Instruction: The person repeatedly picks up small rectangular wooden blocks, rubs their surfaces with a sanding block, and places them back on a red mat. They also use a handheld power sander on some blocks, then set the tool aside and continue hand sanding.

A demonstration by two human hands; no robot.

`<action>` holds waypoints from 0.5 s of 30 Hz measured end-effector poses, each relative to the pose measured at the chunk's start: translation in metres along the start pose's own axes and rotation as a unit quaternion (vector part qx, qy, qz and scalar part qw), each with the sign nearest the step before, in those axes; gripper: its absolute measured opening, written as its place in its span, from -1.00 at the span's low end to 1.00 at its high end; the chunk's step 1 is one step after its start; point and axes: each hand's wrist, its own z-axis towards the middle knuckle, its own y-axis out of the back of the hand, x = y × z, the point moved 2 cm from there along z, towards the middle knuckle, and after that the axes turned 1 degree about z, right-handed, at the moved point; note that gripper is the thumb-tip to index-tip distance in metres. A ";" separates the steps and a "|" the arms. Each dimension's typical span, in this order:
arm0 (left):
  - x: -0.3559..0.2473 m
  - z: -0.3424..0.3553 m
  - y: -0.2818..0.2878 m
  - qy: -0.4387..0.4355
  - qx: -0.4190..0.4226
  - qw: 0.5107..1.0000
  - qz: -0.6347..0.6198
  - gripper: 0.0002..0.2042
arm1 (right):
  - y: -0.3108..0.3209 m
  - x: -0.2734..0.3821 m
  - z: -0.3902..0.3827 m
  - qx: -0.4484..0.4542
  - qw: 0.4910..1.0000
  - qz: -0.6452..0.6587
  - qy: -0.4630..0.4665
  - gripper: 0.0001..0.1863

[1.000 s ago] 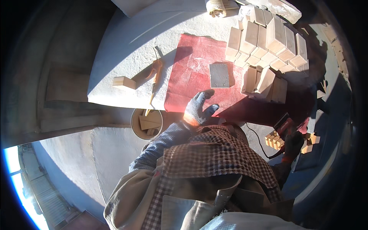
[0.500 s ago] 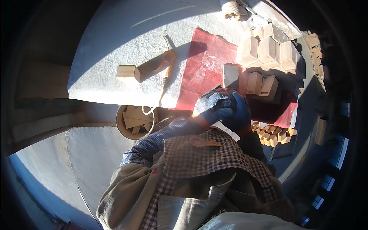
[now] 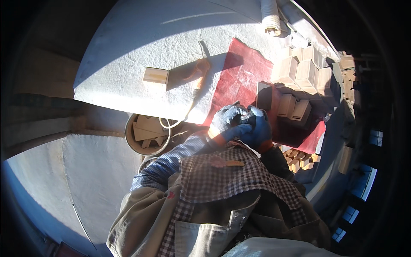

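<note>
My left hand (image 3: 226, 117) and my right hand (image 3: 257, 132), both in blue work gloves, are closed together at the near edge of a red sheet (image 3: 244, 66). Between the fingers shows a small, dark and partly shiny thing, too covered to name. Just beyond the hands, a flat grey rectangular block (image 3: 263, 95) stands on the sheet. To the right of it are two wooden blocks (image 3: 286, 105) with slots near their lower ends. Checked cloth covers my left forearm; a dark sleeve covers the right.
Wooden blocks (image 3: 307, 73) are stacked at the far right. One wooden block (image 3: 156, 76) and an orange tool (image 3: 199, 77) with a pale hose lie on the white table (image 3: 128, 55). A round bin (image 3: 128, 138) holds wood scraps below its edge. Small wood pieces (image 3: 305, 160) sit at right.
The whole view has shifted, so the table's things appear farther right and lower. My hands stay together, their fingers slightly rearranged, and more of the shiny thing between them shows.
</note>
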 end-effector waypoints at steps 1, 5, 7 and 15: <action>0.000 0.001 0.002 -0.005 -0.004 1.000 0.005 -0.56 | 0.001 0.001 0.001 0.011 1.000 -0.002 -0.006 -0.26; 0.002 0.002 0.011 -0.051 0.001 0.998 0.036 -0.57 | 0.007 0.011 0.008 0.031 0.999 -0.003 0.035 -0.23; 0.005 0.001 0.013 -0.045 0.024 0.998 0.029 -0.54 | 0.008 0.020 0.013 0.028 0.994 -0.041 0.098 -0.26; -0.025 -0.030 0.103 -0.128 -0.229 0.907 0.330 -0.29 | 0.015 0.023 0.024 0.001 1.000 0.018 0.005 -0.36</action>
